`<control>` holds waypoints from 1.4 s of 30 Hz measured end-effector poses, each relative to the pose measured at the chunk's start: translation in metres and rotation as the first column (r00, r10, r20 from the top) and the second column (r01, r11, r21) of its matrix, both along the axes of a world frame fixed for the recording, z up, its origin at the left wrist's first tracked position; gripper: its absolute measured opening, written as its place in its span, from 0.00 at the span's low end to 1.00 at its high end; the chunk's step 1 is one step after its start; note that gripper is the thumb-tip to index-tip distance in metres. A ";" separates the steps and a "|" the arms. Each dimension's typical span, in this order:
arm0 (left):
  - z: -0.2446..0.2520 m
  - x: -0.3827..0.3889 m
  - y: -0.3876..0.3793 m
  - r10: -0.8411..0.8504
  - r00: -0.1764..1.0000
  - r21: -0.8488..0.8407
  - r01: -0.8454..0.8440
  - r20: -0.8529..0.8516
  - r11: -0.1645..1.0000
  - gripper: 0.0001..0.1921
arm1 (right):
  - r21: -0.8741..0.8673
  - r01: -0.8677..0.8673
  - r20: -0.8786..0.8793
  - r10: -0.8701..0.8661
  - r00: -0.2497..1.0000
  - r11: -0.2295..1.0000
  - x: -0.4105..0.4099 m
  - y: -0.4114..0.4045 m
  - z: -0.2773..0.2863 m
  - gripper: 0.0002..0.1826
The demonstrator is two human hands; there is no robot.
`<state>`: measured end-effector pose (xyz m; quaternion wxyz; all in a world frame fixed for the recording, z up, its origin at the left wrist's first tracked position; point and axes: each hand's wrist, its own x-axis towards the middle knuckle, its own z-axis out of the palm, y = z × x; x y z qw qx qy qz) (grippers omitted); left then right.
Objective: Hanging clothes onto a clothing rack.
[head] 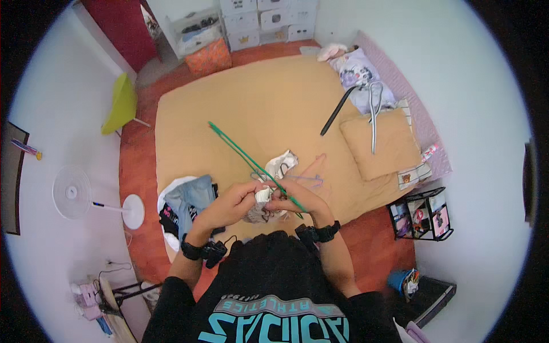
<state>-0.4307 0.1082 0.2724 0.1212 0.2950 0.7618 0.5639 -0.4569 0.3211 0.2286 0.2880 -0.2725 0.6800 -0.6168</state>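
My left hand [233, 202] pinches a piece of white ribbed cloth [263, 195], perhaps a cuff or a sock. From the other side, my right hand [296, 196] has its fingers curled at the same cloth. A long green hanger [246, 155] runs slantwise across my right hand, one end near the wrist and the other over the bed; whether the fingers grip it cannot be told. Beyond the hands lies a white garment with dark markings [281, 164]. A pink hanger [315, 165] and a blue hanger [316, 180] rest to its right. Below the fingers, patterned fabric [257, 213] is partly hidden.
Folded light denim [184, 195] and dark clothes are piled on the bed [223, 98] at left. A black strap-like item [338, 112] and a striped strap [374, 128] lie near a tan cushion [381, 143]. Beside the bed stand a white fan [134, 212] and a black rack [420, 216].
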 end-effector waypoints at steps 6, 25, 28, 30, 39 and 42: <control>-0.040 0.038 -0.026 0.333 0.915 -0.315 -0.254 0.228 0.915 0.07 | 0.017 0.217 -0.264 -0.205 0.943 0.976 0.021 -0.015 -0.079 0.19; -0.042 0.019 -0.002 -0.038 0.999 -0.520 0.040 0.015 0.853 0.09 | 0.461 0.200 -0.752 0.261 0.605 0.865 0.055 0.012 -0.033 0.18; -0.058 0.025 0.014 -0.203 0.861 -0.364 0.396 0.467 0.843 0.13 | 0.440 0.224 -0.726 0.198 0.658 0.870 0.060 0.019 -0.034 0.19; -0.088 0.027 0.024 -0.250 0.807 -0.157 0.386 0.535 0.909 0.15 | 0.421 0.242 -0.723 0.162 0.672 0.874 0.066 0.022 -0.038 0.22; -0.117 -0.026 0.055 -0.163 0.937 -0.178 0.225 0.309 0.958 0.16 | 0.379 0.353 -0.635 -0.037 0.771 0.855 0.069 0.056 -0.023 0.32; -0.076 -0.046 0.081 -0.138 0.955 -0.213 0.197 0.263 0.957 0.18 | 0.383 0.398 -0.620 -0.088 0.780 0.834 0.064 0.073 -0.027 0.40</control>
